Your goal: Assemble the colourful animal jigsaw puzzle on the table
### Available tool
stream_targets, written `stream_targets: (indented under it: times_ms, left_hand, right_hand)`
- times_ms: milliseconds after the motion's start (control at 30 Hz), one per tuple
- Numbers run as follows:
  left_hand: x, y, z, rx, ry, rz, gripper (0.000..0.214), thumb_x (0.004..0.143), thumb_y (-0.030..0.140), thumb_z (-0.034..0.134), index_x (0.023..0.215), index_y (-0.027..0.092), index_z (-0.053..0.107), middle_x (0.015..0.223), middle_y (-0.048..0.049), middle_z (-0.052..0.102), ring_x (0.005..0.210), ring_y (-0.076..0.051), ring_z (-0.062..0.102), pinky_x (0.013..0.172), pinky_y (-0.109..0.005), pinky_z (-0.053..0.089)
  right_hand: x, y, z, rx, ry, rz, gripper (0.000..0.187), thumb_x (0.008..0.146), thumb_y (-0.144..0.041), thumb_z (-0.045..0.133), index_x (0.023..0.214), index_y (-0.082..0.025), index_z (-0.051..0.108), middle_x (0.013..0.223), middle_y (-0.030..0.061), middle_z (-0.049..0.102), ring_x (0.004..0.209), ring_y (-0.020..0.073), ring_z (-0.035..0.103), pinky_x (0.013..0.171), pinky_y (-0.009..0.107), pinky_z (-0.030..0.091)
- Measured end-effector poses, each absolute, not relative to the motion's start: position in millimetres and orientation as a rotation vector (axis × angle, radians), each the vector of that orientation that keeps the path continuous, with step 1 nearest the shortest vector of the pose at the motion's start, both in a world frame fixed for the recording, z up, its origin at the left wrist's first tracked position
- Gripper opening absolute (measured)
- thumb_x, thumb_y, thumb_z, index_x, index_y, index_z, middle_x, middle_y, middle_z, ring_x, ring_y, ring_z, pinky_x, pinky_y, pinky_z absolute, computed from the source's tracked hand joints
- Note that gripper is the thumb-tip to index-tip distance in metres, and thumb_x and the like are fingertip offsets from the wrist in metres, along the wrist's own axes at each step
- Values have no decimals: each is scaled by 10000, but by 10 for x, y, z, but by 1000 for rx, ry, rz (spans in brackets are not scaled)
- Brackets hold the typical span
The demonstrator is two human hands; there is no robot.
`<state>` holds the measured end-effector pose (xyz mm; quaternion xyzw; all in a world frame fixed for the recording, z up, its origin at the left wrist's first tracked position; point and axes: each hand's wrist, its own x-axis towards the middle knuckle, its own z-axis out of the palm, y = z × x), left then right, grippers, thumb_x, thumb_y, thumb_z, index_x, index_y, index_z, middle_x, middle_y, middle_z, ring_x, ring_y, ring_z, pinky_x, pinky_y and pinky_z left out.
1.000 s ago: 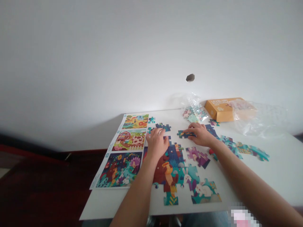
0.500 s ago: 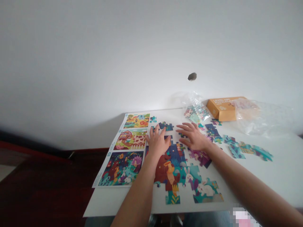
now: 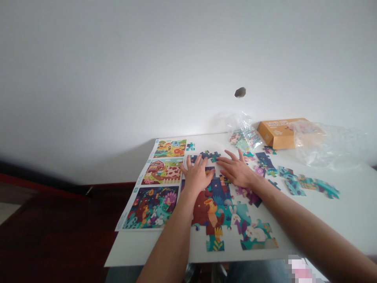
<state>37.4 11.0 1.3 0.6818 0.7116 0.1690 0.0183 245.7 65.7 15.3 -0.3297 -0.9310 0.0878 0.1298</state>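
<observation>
My left hand [image 3: 196, 175] lies palm down with fingers spread, over the upper left of a partly joined jigsaw puzzle [image 3: 210, 208]. Its fingertips reach the near edge of a dark blue strip of joined pieces [image 3: 209, 155]. Stretched flat, my right hand [image 3: 238, 171] has its fingertips at the right end of that strip. Some pieces under both hands are hidden. The puzzle shows a brown bear, an orange animal and white rabbits [image 3: 255, 234]. Purple pieces [image 3: 250, 195] lie beneath my right wrist.
A picture sheet [image 3: 151, 206] with three scenes lies left on the white table [image 3: 318, 224]. Loose pieces [image 3: 291, 184] are scattered right. Behind them are a clear bag of pieces [image 3: 246, 137], an orange box [image 3: 275, 131] and crumpled plastic [image 3: 326, 145] against the wall.
My right hand has moved left and a little nearer to me, toward the dark blue strip. The strip has shifted slightly right. My left hand stays almost in place.
</observation>
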Motion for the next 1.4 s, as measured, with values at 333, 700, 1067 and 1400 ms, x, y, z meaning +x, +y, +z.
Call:
stream_targets:
  times_ms: [333, 700, 1067, 1400]
  left_hand:
    - [365, 117, 15, 2034, 2251, 519, 602, 879, 583, 563, 1405, 291, 560, 1565, -97, 438, 1495, -504, 141, 1109, -819, 125]
    - [490, 59, 73, 2263, 1997, 549, 578, 901, 466, 575, 1444, 286, 492, 1594, -73, 394, 1519, -434, 127, 1154, -770, 127]
    - [516, 60, 27, 2222, 1915, 600, 526, 896, 426, 601, 1393, 267, 537, 1529, -62, 489, 1501, -411, 208, 1172, -753, 115]
    - [286, 229, 145, 1652, 1754, 1596, 240, 873, 258, 579, 1055, 200, 726, 1135, -77, 733, 1144, -237, 625, 1033, -399, 461]
  right_hand:
    - [2522, 715, 100, -986, -2678, 238, 432, 1017, -401, 398, 1350, -243, 622, 1458, 92, 570, 1472, 426, 271, 1097, 822, -8]
    - [2508, 709, 120, -961, -2649, 201, 392, 1009, -387, 419, 1289, -288, 674, 1400, 68, 624, 1448, 405, 324, 1124, 785, 44]
    - [2223, 1127, 77, -1151, -2646, 138, 405, 936, -287, 547, 1334, -283, 620, 1416, 69, 607, 1366, 388, 437, 1153, 707, 138]
    - [1996, 1507, 270, -1266, -2845, 178, 527, 792, -300, 741, 1306, -237, 640, 1215, 134, 705, 1232, 391, 518, 1079, 636, 244]
